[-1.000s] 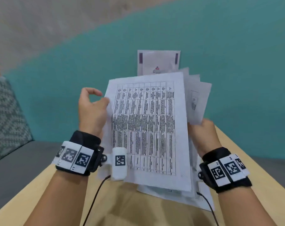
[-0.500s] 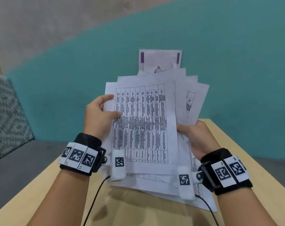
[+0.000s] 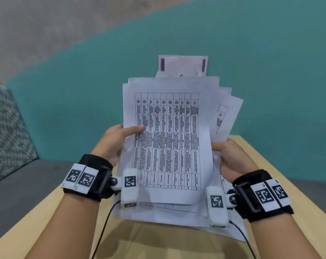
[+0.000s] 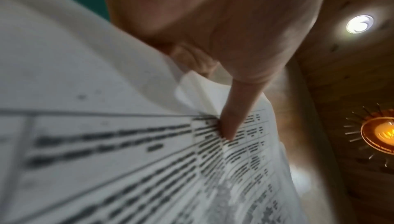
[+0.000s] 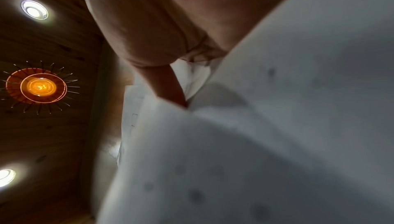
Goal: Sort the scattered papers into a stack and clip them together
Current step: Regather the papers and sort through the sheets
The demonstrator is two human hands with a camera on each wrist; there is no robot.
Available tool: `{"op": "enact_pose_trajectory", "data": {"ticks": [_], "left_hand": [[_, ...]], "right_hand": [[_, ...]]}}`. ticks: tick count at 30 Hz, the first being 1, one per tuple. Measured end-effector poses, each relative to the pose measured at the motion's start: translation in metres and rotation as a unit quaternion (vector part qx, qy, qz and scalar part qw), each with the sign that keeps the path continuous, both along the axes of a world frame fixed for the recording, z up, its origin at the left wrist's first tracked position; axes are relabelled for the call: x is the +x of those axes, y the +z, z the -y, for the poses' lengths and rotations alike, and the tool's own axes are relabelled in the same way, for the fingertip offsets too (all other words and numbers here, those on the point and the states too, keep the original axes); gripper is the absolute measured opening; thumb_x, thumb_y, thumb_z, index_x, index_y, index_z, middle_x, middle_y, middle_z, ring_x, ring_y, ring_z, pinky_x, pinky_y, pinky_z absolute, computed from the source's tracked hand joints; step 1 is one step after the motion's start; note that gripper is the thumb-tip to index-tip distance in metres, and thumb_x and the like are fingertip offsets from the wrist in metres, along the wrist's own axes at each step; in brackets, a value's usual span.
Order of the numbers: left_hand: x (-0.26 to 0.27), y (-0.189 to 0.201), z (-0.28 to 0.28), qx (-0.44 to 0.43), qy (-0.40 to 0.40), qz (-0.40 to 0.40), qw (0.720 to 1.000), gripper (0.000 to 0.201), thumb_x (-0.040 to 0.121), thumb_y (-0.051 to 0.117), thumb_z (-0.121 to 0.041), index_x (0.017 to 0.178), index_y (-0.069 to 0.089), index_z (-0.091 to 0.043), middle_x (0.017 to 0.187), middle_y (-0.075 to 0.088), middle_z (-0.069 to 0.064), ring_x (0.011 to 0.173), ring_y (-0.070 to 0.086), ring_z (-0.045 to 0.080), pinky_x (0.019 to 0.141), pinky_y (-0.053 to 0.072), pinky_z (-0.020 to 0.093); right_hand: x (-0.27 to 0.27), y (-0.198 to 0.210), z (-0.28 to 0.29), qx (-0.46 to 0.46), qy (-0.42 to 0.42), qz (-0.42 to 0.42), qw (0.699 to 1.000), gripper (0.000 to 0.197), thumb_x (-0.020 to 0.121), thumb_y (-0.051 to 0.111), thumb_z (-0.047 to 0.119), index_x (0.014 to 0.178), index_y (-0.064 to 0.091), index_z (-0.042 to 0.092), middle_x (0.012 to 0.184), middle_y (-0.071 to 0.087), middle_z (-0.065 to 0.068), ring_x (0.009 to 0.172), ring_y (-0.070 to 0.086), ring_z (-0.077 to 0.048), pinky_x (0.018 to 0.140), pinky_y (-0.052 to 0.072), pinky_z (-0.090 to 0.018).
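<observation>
Papers (image 3: 167, 139) upright over table (image 3: 177, 245), left hand (image 3: 113, 141) – right hand (image 3: 231, 161) gripping edges

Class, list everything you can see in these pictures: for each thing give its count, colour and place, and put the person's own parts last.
papers: several, exact count unclear; white, top sheet printed with a black table; fanned unevenly, held up over the table between both hands.
table: one, light wood, beneath the papers.
wall: one, teal with a beige upper part, behind the papers.
seat: one, grey patterned cushion, far left.
ceiling lights: two white recessed and one orange lamp in the right wrist view, overhead.
wrist bands: two, black with black-and-white markers, one on each wrist.
left hand: one, grips the papers' left edge, thumb on the top sheet.
right hand: one, grips the papers' right edge.
</observation>
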State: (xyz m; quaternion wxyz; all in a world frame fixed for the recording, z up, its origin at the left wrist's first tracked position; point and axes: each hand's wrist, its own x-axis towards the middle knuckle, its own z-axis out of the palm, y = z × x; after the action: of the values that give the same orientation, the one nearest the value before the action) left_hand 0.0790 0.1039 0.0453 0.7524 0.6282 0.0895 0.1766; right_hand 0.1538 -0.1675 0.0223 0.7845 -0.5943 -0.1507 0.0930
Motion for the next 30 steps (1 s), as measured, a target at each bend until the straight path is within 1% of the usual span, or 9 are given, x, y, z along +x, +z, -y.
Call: {"op": "enact_pose_trajectory", "data": {"ticks": [3,5,8,9,13,16,21,26,30], "left_hand": [[0.002,-0.001,0.006,-0.011,-0.011,0.017,1.0,0.028,0.087,0.074,-0.003,0.114,0.071,0.001,0.114,0.075,0.023,0.09,0.075,0.029,0.099,0.056,0.051],[0.005,-0.003,0.008,0.006,0.018,0.04,0.999,0.023,0.087,0.074,-0.003,0.11,0.072,-0.002,0.105,0.079,0.016,0.092,0.076,0.027,0.095,0.057,0.047],[0.009,-0.005,0.016,0.023,0.065,0.08,0.994,0.021,0.088,0.074,-0.003,0.109,0.073,-0.007,0.105,0.08,0.009,0.1,0.076,0.022,0.089,0.057,0.033],[0.009,-0.006,0.02,0.024,0.072,0.095,0.993,0.021,0.089,0.074,-0.003,0.108,0.073,-0.009,0.106,0.08,0.008,0.101,0.076,0.021,0.09,0.057,0.032],[0.014,-0.01,0.033,0.045,0.097,0.125,0.986,0.021,0.091,0.074,-0.008,0.11,0.073,-0.014,0.106,0.079,0.001,0.098,0.075,0.015,0.091,0.058,0.031],[0.019,-0.018,0.039,0.056,0.097,0.107,0.988,0.023,0.094,0.071,-0.01,0.116,0.07,-0.016,0.112,0.077,0.0,0.103,0.073,0.017,0.097,0.056,0.039],[0.024,-0.03,0.041,0.077,0.081,0.048,0.993,0.03,0.097,0.067,-0.01,0.126,0.066,-0.013,0.116,0.075,0.0,0.108,0.071,0.022,0.1,0.054,0.045],[0.025,-0.028,0.04,0.068,0.066,0.049,0.994,0.032,0.095,0.066,-0.004,0.126,0.065,-0.013,0.116,0.075,0.0,0.102,0.071,0.02,0.088,0.055,0.037],[0.024,-0.03,0.039,0.088,0.042,0.029,0.995,0.038,0.091,0.062,0.007,0.119,0.063,-0.017,0.109,0.075,0.0,0.093,0.07,0.021,0.077,0.054,0.035]], "right_hand": [[0.001,0.0,0.0,0.001,-0.01,0.006,1.0,0.03,0.094,0.054,-0.005,0.119,0.071,-0.002,0.118,0.074,-0.015,0.11,0.072,-0.029,0.095,0.058,-0.044],[0.003,0.0,0.0,0.02,-0.028,0.011,0.999,0.031,0.1,0.056,0.018,0.125,0.07,0.004,0.123,0.073,-0.011,0.117,0.068,-0.027,0.107,0.049,-0.047],[0.005,-0.001,-0.002,0.04,-0.043,0.016,0.998,0.054,0.096,0.057,0.052,0.136,0.063,0.018,0.134,0.069,0.001,0.128,0.061,-0.02,0.115,0.039,-0.048],[0.003,0.0,-0.003,0.021,-0.055,0.032,0.998,0.052,0.094,0.063,0.05,0.133,0.065,0.017,0.13,0.071,0.001,0.125,0.063,-0.019,0.113,0.042,-0.048],[-0.005,0.001,-0.01,-0.059,-0.166,0.12,0.977,0.011,0.092,0.073,0.013,0.102,0.075,0.016,0.104,0.078,-0.001,0.101,0.073,-0.019,0.096,0.055,-0.039],[-0.004,-0.002,-0.009,-0.051,-0.184,0.129,0.973,0.014,0.092,0.071,0.009,0.1,0.071,0.021,0.102,0.075,0.007,0.096,0.07,-0.01,0.085,0.053,-0.027],[0.001,-0.011,-0.007,-0.091,-0.162,0.11,0.976,0.021,0.093,0.069,0.007,0.089,0.068,0.027,0.095,0.073,0.01,0.094,0.069,-0.014,0.089,0.051,-0.031],[0.003,-0.01,-0.006,-0.064,-0.165,0.084,0.981,0.019,0.091,0.071,0.004,0.094,0.071,0.023,0.095,0.075,0.007,0.093,0.07,-0.015,0.083,0.052,-0.03],[0.006,-0.014,-0.004,-0.074,-0.158,0.057,0.983,0.023,0.087,0.074,0.003,0.104,0.072,0.019,0.1,0.076,0.004,0.095,0.071,-0.018,0.091,0.053,-0.035]]}}
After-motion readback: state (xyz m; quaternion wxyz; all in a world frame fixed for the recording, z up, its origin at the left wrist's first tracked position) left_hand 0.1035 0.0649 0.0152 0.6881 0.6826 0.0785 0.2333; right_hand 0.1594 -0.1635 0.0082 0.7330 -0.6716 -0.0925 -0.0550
